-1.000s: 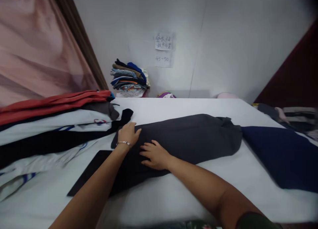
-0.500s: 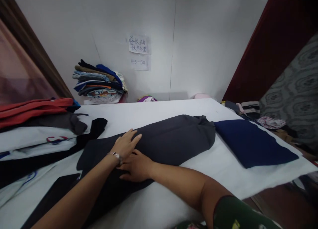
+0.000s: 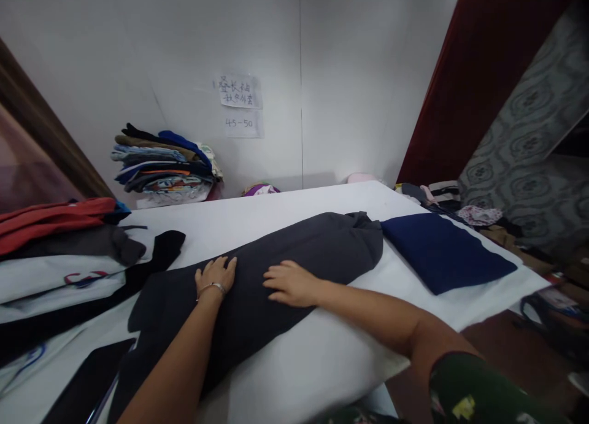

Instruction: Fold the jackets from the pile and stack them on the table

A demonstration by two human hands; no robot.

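Note:
A long dark grey garment (image 3: 317, 246) lies folded lengthwise across the white table (image 3: 322, 362). My left hand (image 3: 215, 275), with a thin bracelet on the wrist, rests flat on its left part, fingers spread. My right hand (image 3: 289, 283) lies flat on the cloth a little to the right, palm down. Neither hand grips anything.
A folded navy cloth (image 3: 444, 252) lies at the table's right end. A pile of white, grey, black and red clothes (image 3: 59, 258) fills the left side. A black flat board (image 3: 85, 384) sits at the near left. Stacked folded clothes (image 3: 163, 166) stand by the wall under paper notes (image 3: 239, 105).
My hands, close together before, have moved apart on the grey garment: the left slid left, the right slid right. The view has turned to the right.

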